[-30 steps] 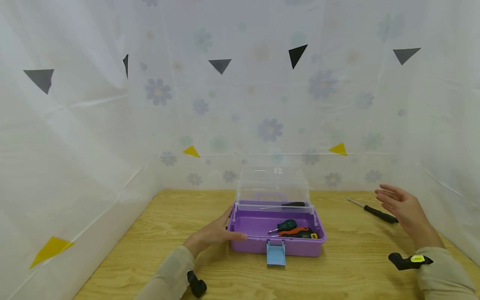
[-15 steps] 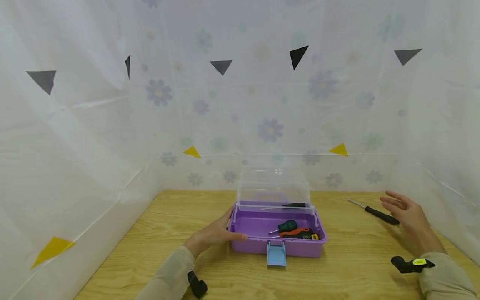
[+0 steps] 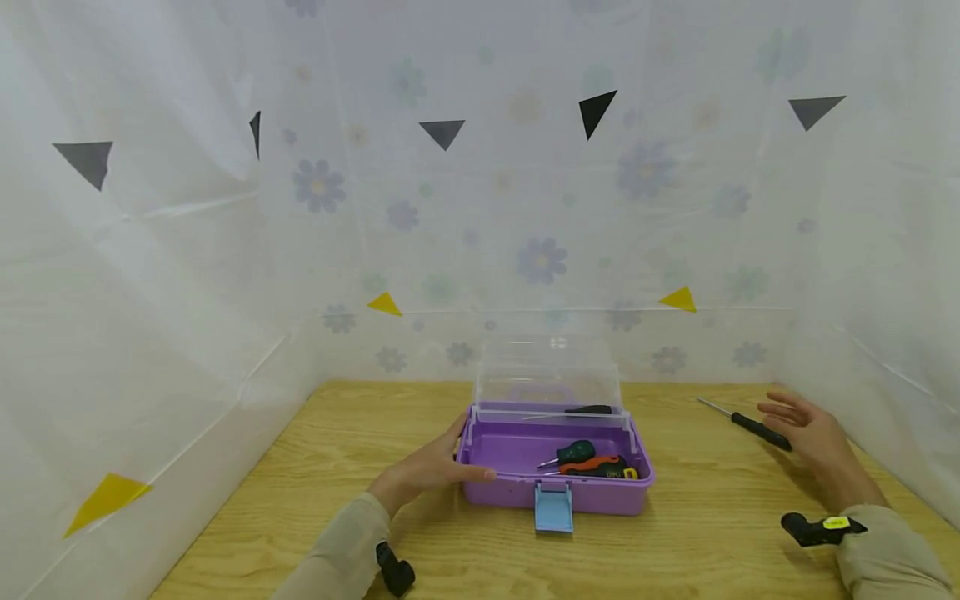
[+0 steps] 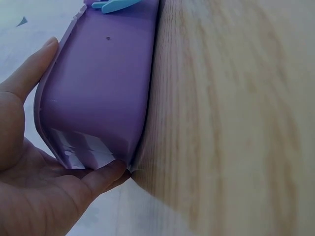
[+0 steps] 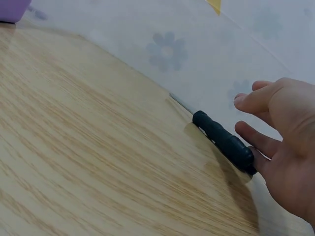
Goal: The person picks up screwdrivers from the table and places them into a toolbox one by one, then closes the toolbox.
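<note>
A purple toolbox stands on the table with its clear lid raised and its blue latch hanging down in front. At its left end my left hand holds it, thumb on the front rim and fingers against the side wall. On the right lies a screwdriver with a black handle and a thin metal shaft. My right hand is at the handle end, fingers loosely bent and not closed round it. Whether a fingertip touches the handle I cannot tell.
Inside the toolbox lie a stubby green-handled screwdriver, an orange-handled tool and a black-and-yellow one. Another black-handled screwdriver rests at its back. White flowered sheeting encloses the wooden table.
My right hand has come down toward the table and the handle of the loose screwdriver. My left hand and the toolbox have stayed in place.
</note>
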A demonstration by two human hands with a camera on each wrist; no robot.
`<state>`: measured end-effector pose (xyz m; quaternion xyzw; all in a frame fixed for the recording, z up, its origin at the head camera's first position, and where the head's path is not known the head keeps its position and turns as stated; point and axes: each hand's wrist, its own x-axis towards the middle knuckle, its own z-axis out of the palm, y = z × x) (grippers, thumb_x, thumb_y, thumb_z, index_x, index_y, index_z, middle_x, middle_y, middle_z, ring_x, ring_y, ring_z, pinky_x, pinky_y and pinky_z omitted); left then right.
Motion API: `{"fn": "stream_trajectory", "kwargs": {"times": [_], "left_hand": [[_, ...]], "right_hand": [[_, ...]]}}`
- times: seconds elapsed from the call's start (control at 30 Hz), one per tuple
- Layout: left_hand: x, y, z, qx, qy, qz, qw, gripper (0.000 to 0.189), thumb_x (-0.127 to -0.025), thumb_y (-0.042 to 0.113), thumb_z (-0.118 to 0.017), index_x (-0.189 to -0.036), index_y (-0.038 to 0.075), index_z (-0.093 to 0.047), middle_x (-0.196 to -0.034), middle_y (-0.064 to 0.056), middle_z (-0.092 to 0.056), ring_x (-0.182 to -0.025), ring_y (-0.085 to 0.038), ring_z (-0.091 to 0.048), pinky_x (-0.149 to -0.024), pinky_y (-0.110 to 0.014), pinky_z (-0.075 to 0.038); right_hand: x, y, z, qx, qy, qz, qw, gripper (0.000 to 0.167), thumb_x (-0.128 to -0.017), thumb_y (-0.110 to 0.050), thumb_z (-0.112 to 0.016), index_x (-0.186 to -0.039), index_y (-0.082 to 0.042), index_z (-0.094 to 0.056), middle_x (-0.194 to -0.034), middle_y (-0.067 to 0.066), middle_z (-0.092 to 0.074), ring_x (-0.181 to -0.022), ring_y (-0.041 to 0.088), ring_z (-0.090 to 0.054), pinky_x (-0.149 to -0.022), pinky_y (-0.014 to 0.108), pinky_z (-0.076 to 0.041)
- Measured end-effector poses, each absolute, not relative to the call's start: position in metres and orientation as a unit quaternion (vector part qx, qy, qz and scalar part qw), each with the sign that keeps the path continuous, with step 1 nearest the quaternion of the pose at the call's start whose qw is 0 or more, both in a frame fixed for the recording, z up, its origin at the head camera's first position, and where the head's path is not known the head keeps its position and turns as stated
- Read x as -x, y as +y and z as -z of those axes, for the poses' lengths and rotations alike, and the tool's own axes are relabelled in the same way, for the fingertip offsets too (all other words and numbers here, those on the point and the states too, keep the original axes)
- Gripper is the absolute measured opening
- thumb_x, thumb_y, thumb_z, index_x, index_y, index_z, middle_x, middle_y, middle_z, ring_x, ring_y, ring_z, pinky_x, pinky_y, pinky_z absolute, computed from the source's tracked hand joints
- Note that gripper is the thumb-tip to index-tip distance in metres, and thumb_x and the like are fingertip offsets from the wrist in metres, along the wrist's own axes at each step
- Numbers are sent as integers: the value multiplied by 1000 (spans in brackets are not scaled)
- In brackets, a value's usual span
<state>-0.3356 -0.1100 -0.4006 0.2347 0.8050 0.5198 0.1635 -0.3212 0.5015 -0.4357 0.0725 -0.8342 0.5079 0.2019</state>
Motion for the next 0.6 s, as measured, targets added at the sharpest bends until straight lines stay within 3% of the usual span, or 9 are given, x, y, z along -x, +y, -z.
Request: {"fn": "stream_trajectory", "kwargs": {"times": [0.1, 0.2, 0.3, 0.4, 0.43, 0.5, 0.6], "left_hand": [[336, -110, 401, -232, 806, -519, 165, 116, -89, 37, -83, -168, 25, 1, -172, -14, -8, -155, -38, -8, -120, -64, -9], [336, -110, 401, -233, 805, -520, 163, 116, -89, 38, -83, -168, 24, 1, -171, -15, -8, -155, -39, -9, -120, -65, -9], [336, -110, 402, -232, 804, -523, 164, 116, -88, 38, -83, -168, 24, 1, -171, -15, -9, -155, -39, -9, -120, -65, -9], [337, -110, 403, -231, 802, -525, 166, 116, -89, 37, -83, -168, 24, 1, -171, -15, -10, -154, -38, -11, -120, -64, -9], [337, -110, 403, -232, 801, -526, 166, 117, -88, 38, -83, -168, 23, 1, -171, -15, -10, -154, -38, -11, -120, -64, -9], [337, -110, 402, -233, 801, -526, 166, 117, -88, 38, -83, -168, 22, 1, -171, -15, -11, -154, -38, -12, -120, -64, -10], [337, -110, 402, -235, 800, -527, 165, 118, -88, 37, -83, -168, 21, 1, -171, -16, -12, -154, -39, -14, -120, -64, -10]], "right_hand": [[323, 501, 438, -72, -858, -461, 215, 49, -103, -9, -65, -150, -4, -50, -115, -25, -63, -96, -19, -55, -74, 7, -47], [324, 500, 439, -68, -888, -396, 225, 51, -101, -1, -66, -147, 11, -46, -123, 4, -69, -96, -18, -51, -72, 9, -49], [324, 498, 440, -60, -914, -333, 223, 51, -98, 5, -66, -143, 17, -45, -132, 36, -58, -97, -2, -63, -70, 8, -48], [324, 498, 440, -52, -930, -297, 211, 52, -96, 8, -66, -143, 16, -47, -136, 40, -53, -107, 33, -68, -75, 18, -53], [324, 499, 441, -51, -933, -289, 208, 52, -95, 8, -66, -143, 15, -47, -137, 39, -53, -108, 33, -67, -75, 18, -52], [324, 499, 442, -50, -937, -281, 202, 53, -93, 9, -66, -143, 15, -48, -137, 38, -53, -114, 45, -62, -81, 34, -55], [323, 499, 442, -48, -937, -285, 196, 53, -94, 9, -64, -143, 15, -47, -138, 40, -51, -117, 49, -58, -88, 56, -50]]}}
